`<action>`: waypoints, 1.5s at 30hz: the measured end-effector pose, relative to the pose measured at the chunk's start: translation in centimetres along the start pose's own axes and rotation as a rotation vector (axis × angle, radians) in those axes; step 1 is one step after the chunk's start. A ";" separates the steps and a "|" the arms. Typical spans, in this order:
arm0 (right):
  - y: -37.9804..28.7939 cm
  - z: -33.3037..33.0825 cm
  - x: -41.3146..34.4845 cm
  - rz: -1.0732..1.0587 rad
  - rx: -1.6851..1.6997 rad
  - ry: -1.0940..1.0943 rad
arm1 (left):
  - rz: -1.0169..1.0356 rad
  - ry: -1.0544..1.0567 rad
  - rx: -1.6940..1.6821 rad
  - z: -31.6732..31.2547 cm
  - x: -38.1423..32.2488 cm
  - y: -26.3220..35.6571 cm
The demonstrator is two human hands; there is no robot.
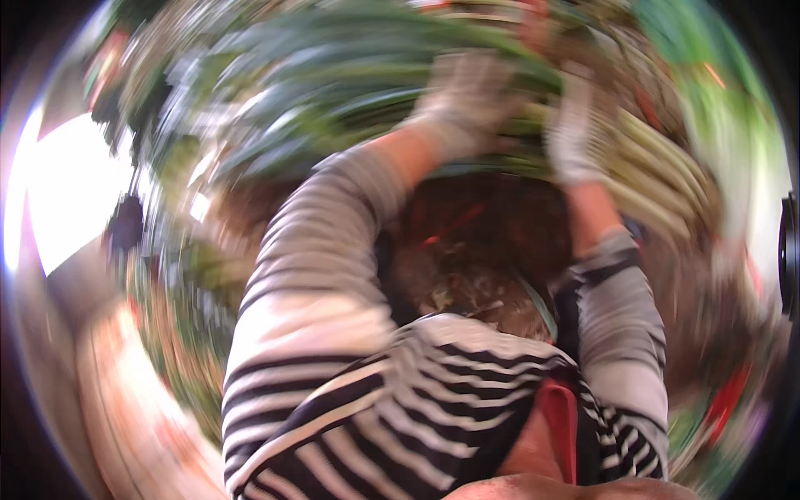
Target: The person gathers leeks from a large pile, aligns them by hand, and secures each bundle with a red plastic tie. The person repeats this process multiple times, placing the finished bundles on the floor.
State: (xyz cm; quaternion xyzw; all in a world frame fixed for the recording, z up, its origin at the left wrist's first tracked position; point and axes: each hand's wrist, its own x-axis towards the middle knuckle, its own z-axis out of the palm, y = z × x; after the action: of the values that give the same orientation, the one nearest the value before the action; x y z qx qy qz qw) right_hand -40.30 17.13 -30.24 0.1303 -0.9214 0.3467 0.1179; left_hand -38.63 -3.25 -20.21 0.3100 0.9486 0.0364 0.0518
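Long green-leaved vegetables, probably leeks (pixel 350 69), lie in a pile before me, their leaves to the left and pale stalks (pixel 656 169) to the right. My left hand (pixel 472 100), in a light glove, rests on the green leaves with its fingers spread; whether it grips any is blurred. My right hand (pixel 578 125), also gloved, is against the stalks just to the right of it. Its fingers are too blurred to read. Both forearms reach forward in striped sleeves.
Dark ground with scattered plant scraps (pixel 481 294) lies between my arms. More green plants (pixel 719 94) stand at the far right, with a red strip (pixel 728 400) lower down. Leafy bundles line the left, beside a pale floor (pixel 125 387). Motion blurs the surroundings.
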 end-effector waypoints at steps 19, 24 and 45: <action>6.7 -2.9 3.4 -0.029 -0.595 -0.056 | -0.529 0.694 -0.057 -1.1 -28.0 0.5; 9.5 -4.0 5.3 0.125 -0.631 -0.270 | -1.350 0.418 -0.279 2.6 -46.5 6.0; -4.7 -8.5 -21.6 0.147 -0.570 -1.280 | -2.030 1.368 -0.895 5.2 -62.8 -5.8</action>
State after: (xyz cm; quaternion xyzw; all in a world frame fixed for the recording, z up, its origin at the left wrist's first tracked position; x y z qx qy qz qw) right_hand -17.43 22.79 -27.79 0.2100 -0.8710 -0.0461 -0.4417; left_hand 9.00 -44.94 -21.18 -0.6662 0.4979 0.4416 -0.3365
